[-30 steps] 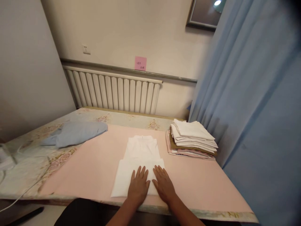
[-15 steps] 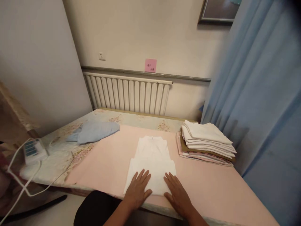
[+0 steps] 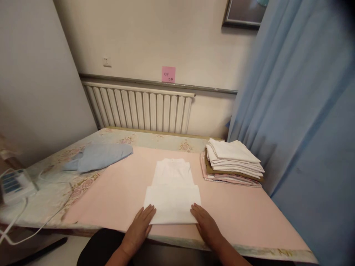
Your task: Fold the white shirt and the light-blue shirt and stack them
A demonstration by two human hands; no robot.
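A white garment point(image 3: 172, 192), partly folded, lies flat on the pink pad point(image 3: 116, 192) in front of me. My left hand point(image 3: 140, 229) rests at its near left corner, fingers stretched flat and close together. At the near right corner lies my right hand point(image 3: 206, 225), also flat with the fingertips touching the cloth's edge. Neither hand grips anything.
A stack of folded clothes point(image 3: 233, 162) sits at the right of the table, beside a blue curtain point(image 3: 299, 122). A light blue garment point(image 3: 97, 157) lies at the left. A white device with a cord point(image 3: 15, 184) stands at the far left. A radiator point(image 3: 138, 107) runs behind.
Both hands slid apart, from the middle of the garment's lower part out to its two near corners. The camera view shifted slightly.
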